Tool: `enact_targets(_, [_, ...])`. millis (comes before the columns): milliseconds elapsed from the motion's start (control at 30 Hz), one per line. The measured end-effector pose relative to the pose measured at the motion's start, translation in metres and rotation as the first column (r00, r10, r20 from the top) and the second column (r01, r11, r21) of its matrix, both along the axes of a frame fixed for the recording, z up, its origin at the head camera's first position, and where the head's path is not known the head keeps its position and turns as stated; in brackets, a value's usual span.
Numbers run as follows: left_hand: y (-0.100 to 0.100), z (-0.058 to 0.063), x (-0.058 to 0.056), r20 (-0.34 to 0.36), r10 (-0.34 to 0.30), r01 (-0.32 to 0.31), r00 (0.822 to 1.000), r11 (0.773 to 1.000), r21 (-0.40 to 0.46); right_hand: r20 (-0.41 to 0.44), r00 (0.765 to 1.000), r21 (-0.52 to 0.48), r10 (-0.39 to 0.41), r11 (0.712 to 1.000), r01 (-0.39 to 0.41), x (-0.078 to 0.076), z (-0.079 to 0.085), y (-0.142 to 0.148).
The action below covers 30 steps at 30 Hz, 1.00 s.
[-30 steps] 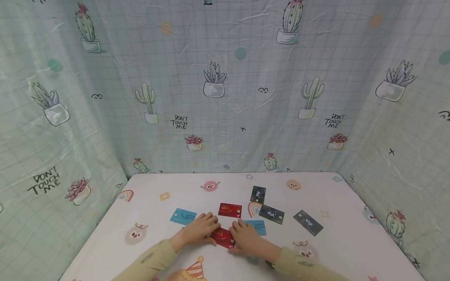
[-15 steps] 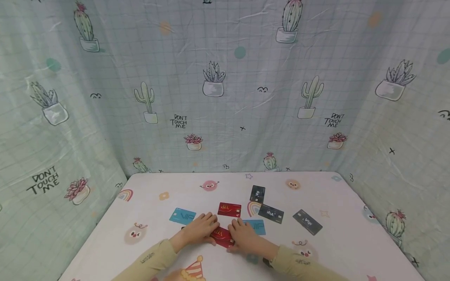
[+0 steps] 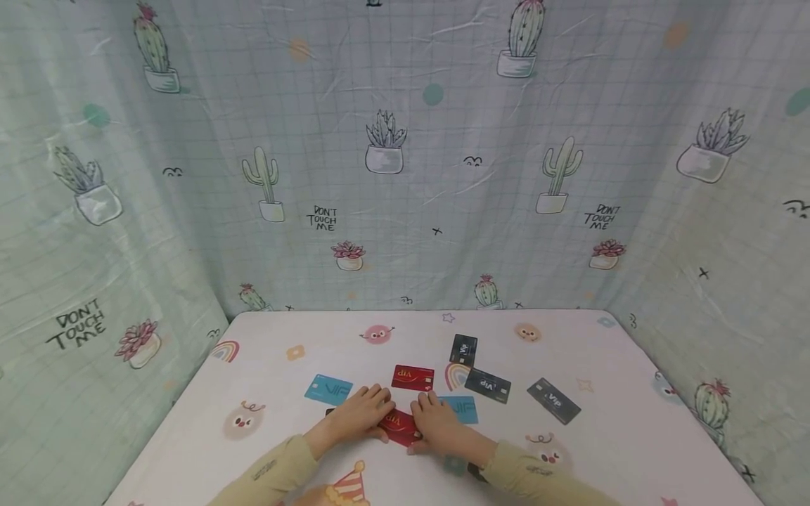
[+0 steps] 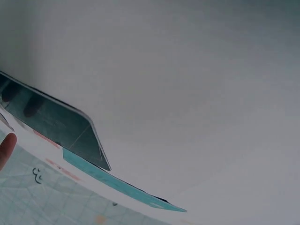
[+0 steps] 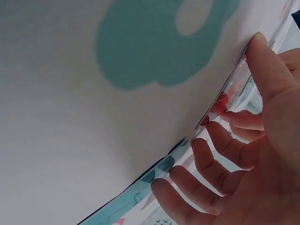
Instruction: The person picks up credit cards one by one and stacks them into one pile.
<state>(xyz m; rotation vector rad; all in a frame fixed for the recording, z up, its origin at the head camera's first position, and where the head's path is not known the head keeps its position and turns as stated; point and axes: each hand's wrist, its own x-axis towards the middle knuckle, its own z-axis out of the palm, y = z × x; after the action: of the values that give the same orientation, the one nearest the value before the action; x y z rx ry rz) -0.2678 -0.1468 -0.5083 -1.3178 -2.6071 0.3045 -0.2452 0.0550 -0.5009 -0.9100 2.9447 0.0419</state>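
Observation:
A red VIP card (image 3: 400, 426) lies at a slant between both hands near the table's middle. My left hand (image 3: 359, 414) grips its left end, fingers at the far side and thumb at the near side. My right hand (image 3: 444, 427) holds the right end the same way; in the right wrist view the thumb (image 5: 265, 63) touches the card's near edge. A blue VIP card (image 3: 460, 409) lies partly behind the right fingers. Beneath the left hand a dark card (image 4: 61, 117) is mostly hidden in the head view.
Another red card (image 3: 413, 377) lies just beyond the hands, with a second blue card (image 3: 328, 388) to its left. Dark VIP cards (image 3: 489, 386) lie to the right, one (image 3: 553, 400) farthest right. A dark card (image 3: 477, 472) is partly under the right sleeve.
The hands and the red card between them stay almost in place. The right forearm shifts very slightly left, and a little more of the dark card below it shows.

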Motion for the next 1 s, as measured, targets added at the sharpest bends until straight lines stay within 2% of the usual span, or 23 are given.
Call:
enact_targets(233, [0.0013,0.0011,0.0039,-0.013,0.015,-0.016,1.000,0.998,-0.065,0.025,1.000,0.006,-0.018,1.000,0.018,0.0000,0.0018,-0.0036])
enact_targets(500, [0.0023,-0.0025,0.0030,-0.052,0.000,-0.003,0.999,0.999,-0.047,0.055,0.998,0.006,-0.029,1.000,0.029,-0.0021,0.0032,-0.0035])
enact_targets(667, [0.0018,-0.0054,0.0031,-0.050,0.002,-0.004,0.999,0.999,-0.033,0.071,0.997,-0.013,-0.021,1.000,0.022,-0.0022,0.0034,-0.0020])
enact_targets(1000, [0.0039,-0.0021,0.0054,-0.058,0.014,-0.017,0.998,0.998,-0.056,0.059,0.998,-0.034,-0.007,0.999,0.009,-0.0043,0.0037,-0.0017])
